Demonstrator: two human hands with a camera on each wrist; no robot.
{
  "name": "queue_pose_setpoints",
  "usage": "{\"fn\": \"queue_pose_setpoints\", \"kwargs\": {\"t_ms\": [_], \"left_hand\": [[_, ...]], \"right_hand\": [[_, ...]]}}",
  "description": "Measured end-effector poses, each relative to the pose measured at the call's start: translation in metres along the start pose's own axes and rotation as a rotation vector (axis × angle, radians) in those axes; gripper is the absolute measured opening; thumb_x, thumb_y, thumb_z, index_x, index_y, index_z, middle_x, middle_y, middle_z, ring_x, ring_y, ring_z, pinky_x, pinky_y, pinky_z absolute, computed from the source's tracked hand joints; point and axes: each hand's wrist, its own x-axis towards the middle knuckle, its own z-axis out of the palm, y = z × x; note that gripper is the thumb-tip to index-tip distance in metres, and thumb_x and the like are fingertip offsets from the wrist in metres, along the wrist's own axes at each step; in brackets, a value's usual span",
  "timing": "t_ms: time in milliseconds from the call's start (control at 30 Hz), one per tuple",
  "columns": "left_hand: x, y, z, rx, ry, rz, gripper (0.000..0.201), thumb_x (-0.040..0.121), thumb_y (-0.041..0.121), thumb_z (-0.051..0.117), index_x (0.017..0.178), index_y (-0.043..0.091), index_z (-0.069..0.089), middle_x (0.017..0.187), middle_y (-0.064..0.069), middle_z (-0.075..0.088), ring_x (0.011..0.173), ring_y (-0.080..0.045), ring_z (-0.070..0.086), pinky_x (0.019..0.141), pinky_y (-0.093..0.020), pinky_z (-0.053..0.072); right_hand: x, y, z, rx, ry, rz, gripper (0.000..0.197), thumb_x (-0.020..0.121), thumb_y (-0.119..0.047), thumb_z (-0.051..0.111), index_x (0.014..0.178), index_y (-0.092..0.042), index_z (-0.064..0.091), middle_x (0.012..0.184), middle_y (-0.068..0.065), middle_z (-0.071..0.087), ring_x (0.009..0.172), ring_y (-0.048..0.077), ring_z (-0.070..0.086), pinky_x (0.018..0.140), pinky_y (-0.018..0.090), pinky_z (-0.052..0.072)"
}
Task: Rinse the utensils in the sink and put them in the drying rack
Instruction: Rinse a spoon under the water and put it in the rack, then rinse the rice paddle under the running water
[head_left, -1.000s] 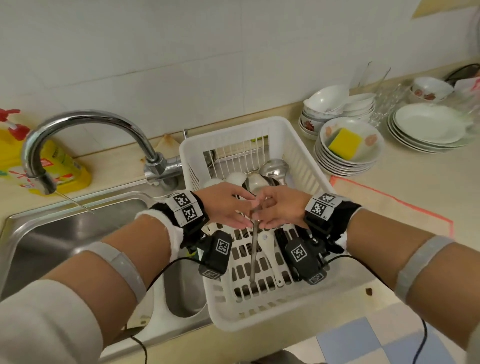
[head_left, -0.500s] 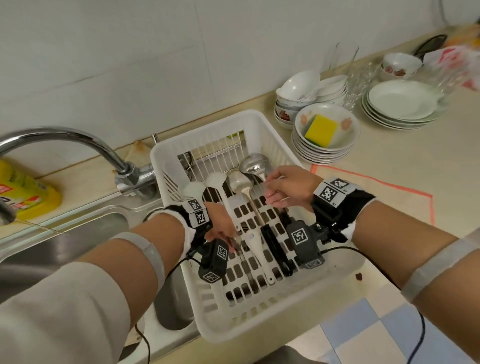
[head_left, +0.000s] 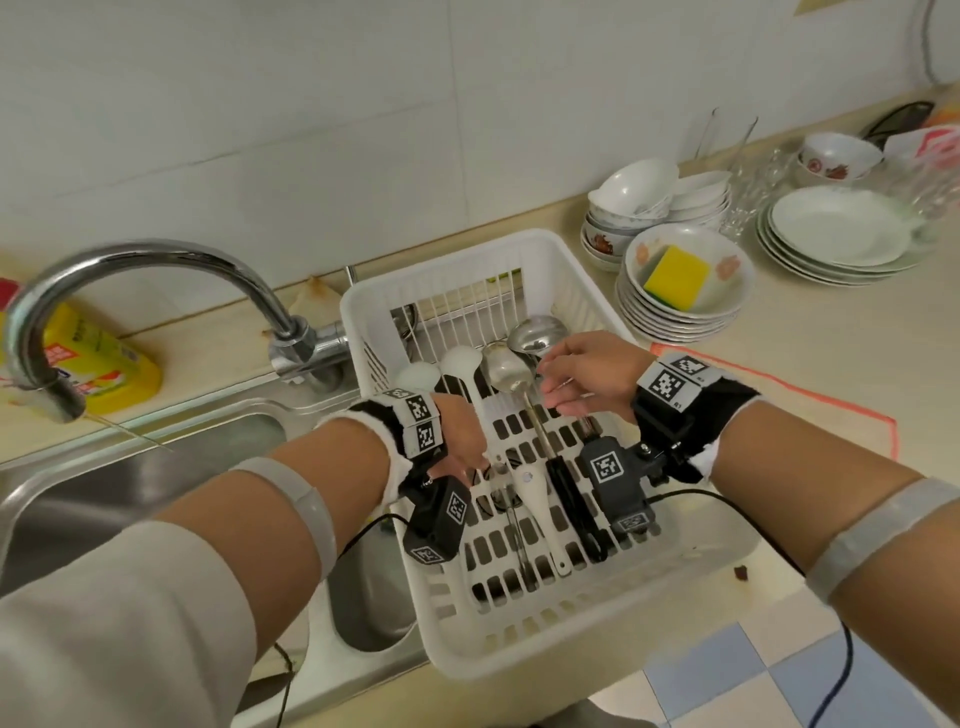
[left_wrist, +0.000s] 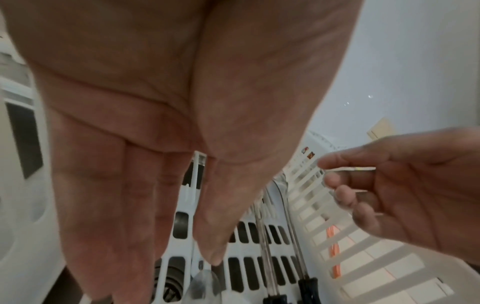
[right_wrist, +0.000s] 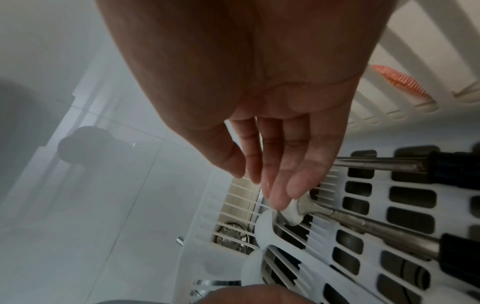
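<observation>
Soap in a yellow bottle (head_left: 91, 358) is seen lying at the far left of the counter, behind the curved tap (head_left: 156, 270), whose spout hangs over the steel sink (head_left: 104, 488). Just right of the sink, a white drying rack (head_left: 566, 639) is set on the counter, its near left corner overhanging the basin. Inside it, utensils are laid side by side with bowls toward the far wall: two white spoons (head_left: 535, 499) on the left, two metal ladles (head_left: 506, 371) with black handles on the right.

The left hand (head_left: 460, 436) is held low over the left part of the rack, fingers (left_wrist: 109, 216) straight and pointing down at the slotted floor, nothing gripped. The right hand (head_left: 587, 374) is held over the ladle bowls, palm down, fingers (right_wrist: 293, 174) relaxed and slightly spread, nothing held; whether a fingertip touches the white spoon bowl below cannot be told.

Right of the rack, a stack of bowls (head_left: 675, 317) is topped by a yellow sponge (head_left: 675, 275). Further right, white plates (head_left: 841, 234) are stacked, with glasses (head_left: 737, 171) behind them.
</observation>
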Motion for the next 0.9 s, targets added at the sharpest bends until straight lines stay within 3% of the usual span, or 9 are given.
{"fn": "queue_pose_setpoints", "kwargs": {"t_ms": [67,167,267,333,467,600,700,800,900], "left_hand": [[-0.005,-0.001,-0.003,-0.040,0.001,0.019,0.039,0.092,0.011,0.066,0.131,0.007,0.061,0.110,-0.007,0.070,0.082,-0.016,0.071,0.073,-0.027,0.062],[-0.014,-0.002,-0.012,-0.113,0.019,0.071,0.030,0.096,0.012,0.061,0.125,0.003,0.063,0.111,-0.010,0.071,0.096,-0.024,0.073,0.088,-0.036,0.060],[-0.033,-0.001,-0.029,-0.380,0.049,0.153,0.019,0.100,0.008,0.052,0.114,0.005,0.065,0.095,-0.009,0.069,0.080,-0.022,0.072,0.067,-0.026,0.061],[-0.052,-0.006,-0.042,-0.400,0.239,0.270,0.016,0.100,0.008,0.052,0.108,0.008,0.066,0.092,-0.006,0.071,0.081,-0.020,0.072,0.062,-0.020,0.059],[-0.097,-0.052,-0.067,-0.367,0.667,0.410,0.013,0.094,0.017,0.061,0.103,0.014,0.070,0.092,-0.003,0.076,0.081,-0.016,0.075,0.077,-0.033,0.062],[-0.133,-0.146,-0.080,-0.212,0.893,0.285,0.009,0.090,0.019,0.063,0.090,0.023,0.071,0.080,0.005,0.073,0.076,-0.016,0.073,0.074,-0.036,0.059],[-0.157,-0.225,-0.072,-0.142,0.895,0.114,0.012,0.091,0.018,0.062,0.086,0.028,0.067,0.082,0.005,0.072,0.076,-0.015,0.069,0.071,-0.031,0.053],[-0.170,-0.307,-0.058,-0.085,0.847,-0.042,0.011,0.089,0.021,0.060,0.082,0.027,0.066,0.079,0.009,0.068,0.077,-0.015,0.065,0.079,-0.033,0.053],[-0.173,-0.376,-0.048,-0.064,0.758,-0.153,0.010,0.090,0.023,0.057,0.088,0.024,0.067,0.091,0.003,0.070,0.091,-0.024,0.067,0.089,-0.039,0.054]], "right_hand": [[0.007,0.005,0.005,-0.054,-0.018,-0.007,0.007,0.097,-0.007,0.058,0.096,-0.011,0.064,0.088,0.011,0.065,0.074,0.020,0.065,0.085,0.038,0.059],[0.019,0.022,0.016,-0.214,-0.047,-0.003,0.020,0.097,-0.009,0.057,0.114,-0.001,0.064,0.085,0.009,0.068,0.068,0.017,0.066,0.065,0.030,0.058],[0.027,0.024,0.026,-0.295,-0.069,-0.018,0.022,0.097,-0.009,0.056,0.116,0.000,0.063,0.082,0.007,0.068,0.064,0.016,0.065,0.061,0.029,0.054],[0.026,0.007,0.033,-0.340,-0.069,-0.076,0.013,0.097,-0.009,0.057,0.106,-0.005,0.064,0.084,0.007,0.068,0.065,0.016,0.064,0.061,0.029,0.055],[0.008,-0.049,0.077,-0.508,-0.069,-0.371,0.013,0.097,-0.014,0.057,0.099,-0.011,0.069,0.090,0.005,0.073,0.072,0.016,0.071,0.065,0.027,0.058],[-0.015,-0.097,0.167,-0.722,-0.186,-0.710,0.012,0.094,-0.020,0.057,0.092,-0.016,0.069,0.085,0.000,0.074,0.075,0.018,0.073,0.074,0.033,0.058],[-0.025,-0.108,0.248,-0.891,-0.317,-0.804,0.013,0.092,-0.022,0.057,0.095,-0.019,0.070,0.080,-0.004,0.072,0.077,0.017,0.072,0.077,0.033,0.056],[-0.021,-0.094,0.328,-1.088,-0.477,-0.747,0.018,0.094,-0.019,0.054,0.102,-0.014,0.070,0.083,-0.002,0.074,0.080,0.019,0.073,0.076,0.034,0.057],[-0.003,-0.062,0.395,-1.213,-0.608,-0.606,0.020,0.093,-0.021,0.055,0.103,-0.012,0.070,0.094,0.006,0.077,0.081,0.021,0.076,0.076,0.035,0.060]]}}
